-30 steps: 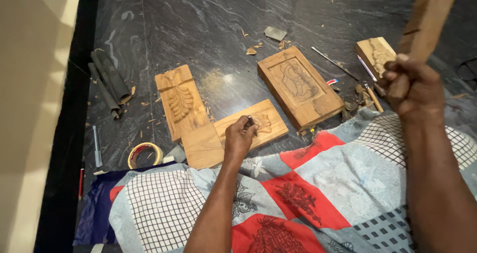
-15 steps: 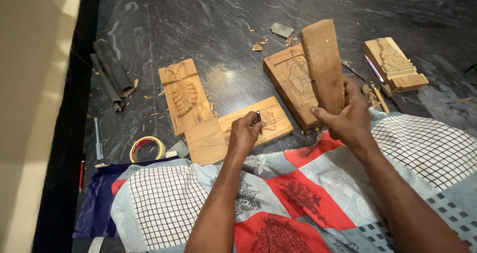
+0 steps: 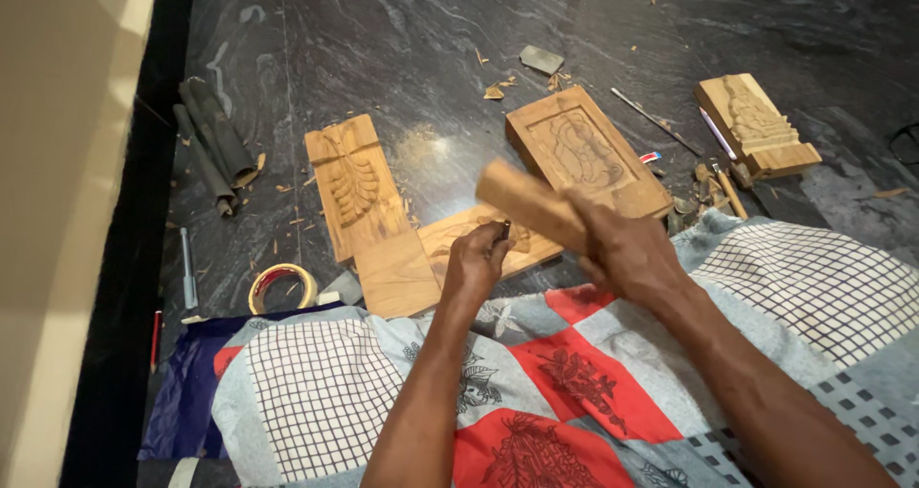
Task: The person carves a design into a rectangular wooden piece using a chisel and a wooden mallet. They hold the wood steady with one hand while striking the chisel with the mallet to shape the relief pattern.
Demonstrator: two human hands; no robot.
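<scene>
While our left hand [image 3: 474,263] pinches what looks like a small chisel [image 3: 504,229] upright on the carved panel [image 3: 479,244] lying on the floor, our right hand [image 3: 622,253], gripping the wooden mallet [image 3: 531,205], should strike squarely and lightly.

Free room: dark marbled stone floor [image 3: 402,38], open across the far stretch above the boards, bar scattered wood chips [image 3: 494,91] and a small grey flat stone [image 3: 542,60].

Obstacles, centre: leaf-carved wooden panel [image 3: 352,183], low flat wooden board [image 3: 436,258] and framed carved wooden panel [image 3: 584,153], set close, narrow gaps between.

Left: dark rolled sheets [image 3: 212,143], roll of tape [image 3: 281,285], grey pen [image 3: 188,268].

Right: stepped carved wooden block [image 3: 756,124], thin metal rod [image 3: 655,120], cluster of small tools [image 3: 713,186].

Near side: checked patchwork cloth [image 3: 593,383].
</scene>
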